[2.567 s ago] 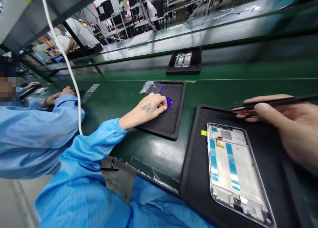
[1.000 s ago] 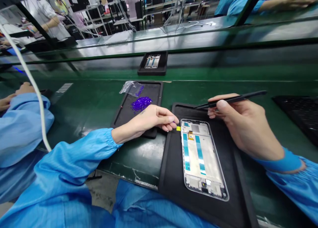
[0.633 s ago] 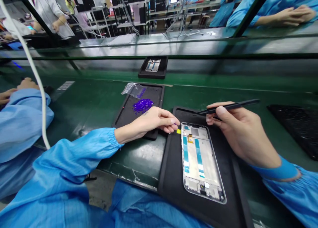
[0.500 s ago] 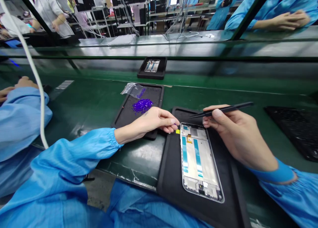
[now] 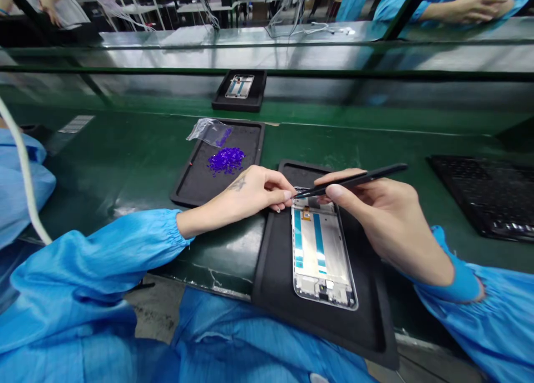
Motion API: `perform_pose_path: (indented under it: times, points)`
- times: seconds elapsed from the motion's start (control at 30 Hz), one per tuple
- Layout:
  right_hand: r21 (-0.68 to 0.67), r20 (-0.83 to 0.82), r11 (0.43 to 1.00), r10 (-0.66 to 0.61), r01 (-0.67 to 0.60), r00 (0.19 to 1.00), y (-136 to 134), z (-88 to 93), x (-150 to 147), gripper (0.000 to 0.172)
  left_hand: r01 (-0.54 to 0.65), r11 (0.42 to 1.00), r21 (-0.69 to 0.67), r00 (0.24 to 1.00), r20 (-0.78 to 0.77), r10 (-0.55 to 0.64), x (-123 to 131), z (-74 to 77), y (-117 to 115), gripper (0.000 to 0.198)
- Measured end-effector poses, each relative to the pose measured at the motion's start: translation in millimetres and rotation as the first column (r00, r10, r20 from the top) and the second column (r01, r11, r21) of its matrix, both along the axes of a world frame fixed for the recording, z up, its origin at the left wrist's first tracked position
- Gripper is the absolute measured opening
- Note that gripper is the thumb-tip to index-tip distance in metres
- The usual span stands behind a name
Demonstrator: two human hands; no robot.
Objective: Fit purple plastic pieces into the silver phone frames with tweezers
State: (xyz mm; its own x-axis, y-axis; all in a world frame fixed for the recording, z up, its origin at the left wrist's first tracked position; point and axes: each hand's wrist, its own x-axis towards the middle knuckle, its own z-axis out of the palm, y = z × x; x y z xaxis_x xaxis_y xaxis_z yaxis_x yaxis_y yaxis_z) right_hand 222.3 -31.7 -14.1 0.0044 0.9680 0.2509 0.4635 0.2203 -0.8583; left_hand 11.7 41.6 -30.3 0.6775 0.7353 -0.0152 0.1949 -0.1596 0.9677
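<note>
A phone frame (image 5: 320, 254) with blue strips lies in a black tray (image 5: 278, 283) in front of me. My left hand (image 5: 254, 191) is pinched shut at the frame's top left corner; what its fingertips hold is too small to make out. My right hand (image 5: 377, 213) grips black tweezers (image 5: 354, 179), whose tip reaches the left fingertips just above the frame's top edge. A second black tray (image 5: 196, 185) to the left carries a heap of small purple parts (image 5: 226, 160) and a clear plastic bag (image 5: 208, 131).
The trays rest on a green conveyor bench (image 5: 137, 160). Another tray with a phone frame (image 5: 239, 88) sits farther back. A dark ribbed mat (image 5: 488, 196) lies at the right. A co-worker's blue sleeve (image 5: 20, 177) and a white cable (image 5: 19, 171) are at the left; another person's hands (image 5: 471, 4) rest across the line.
My left hand left the purple parts and came to the frame's top corner. My right hand brought the tweezer tip leftward to meet the left fingertips.
</note>
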Motion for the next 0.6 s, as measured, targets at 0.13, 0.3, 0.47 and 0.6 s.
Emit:
perform_pose_path:
  times: [0.13,0.3,0.47,0.6]
  points:
    - [0.033,0.072,0.999,0.025,-0.028,0.997,-1.1,4.7,-2.7,0.012,0.016,0.998,-0.058,1.0,0.01,-0.015,-0.7,-0.1,2.3,0.013]
    - [0.063,0.089,0.997,0.041,-0.047,0.995,-1.3,5.5,-3.6,0.012,0.039,0.998,-0.057,0.999,0.009,-0.039,-1.0,1.9,2.9,0.012]
    - [0.06,0.087,0.997,0.048,-0.054,0.995,-0.8,5.2,-4.5,0.017,0.02,0.997,-0.072,1.0,-0.004,-0.02,0.3,6.1,0.9,0.01]
    - [0.077,0.083,0.995,0.061,-0.067,0.995,-0.5,6.6,-5.3,0.016,0.023,0.997,-0.079,1.0,0.002,-0.023,1.0,6.3,0.4,0.01]
